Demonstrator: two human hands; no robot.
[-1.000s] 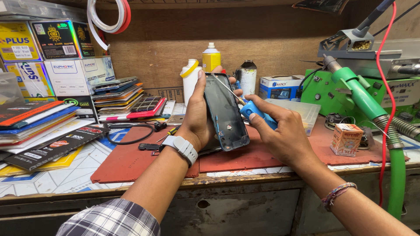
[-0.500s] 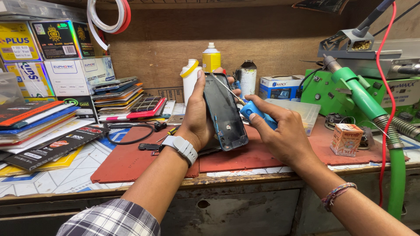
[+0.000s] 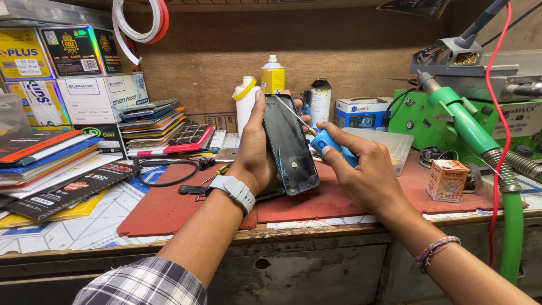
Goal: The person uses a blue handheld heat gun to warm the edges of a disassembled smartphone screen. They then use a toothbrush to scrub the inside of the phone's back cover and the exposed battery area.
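My left hand (image 3: 255, 152) grips a dark, opened mobile phone (image 3: 290, 146) upright above the red work mat (image 3: 169, 206), thumb along its left edge. My right hand (image 3: 361, 166) holds a blue-handled tool (image 3: 334, 148) whose thin metal tip (image 3: 293, 114) rests against the phone's upper part. A pale wristwatch (image 3: 236, 192) sits on my left wrist, and a braided bracelet (image 3: 436, 252) on my right.
Stacked boxes and phone parts (image 3: 68, 113) fill the left. Bottles (image 3: 272, 79) stand against the wooden back wall. A green machine with hose (image 3: 468, 124) and a red cable occupy the right, with a small orange box (image 3: 446, 179) beside it. A black cable (image 3: 164, 172) lies on the mat.
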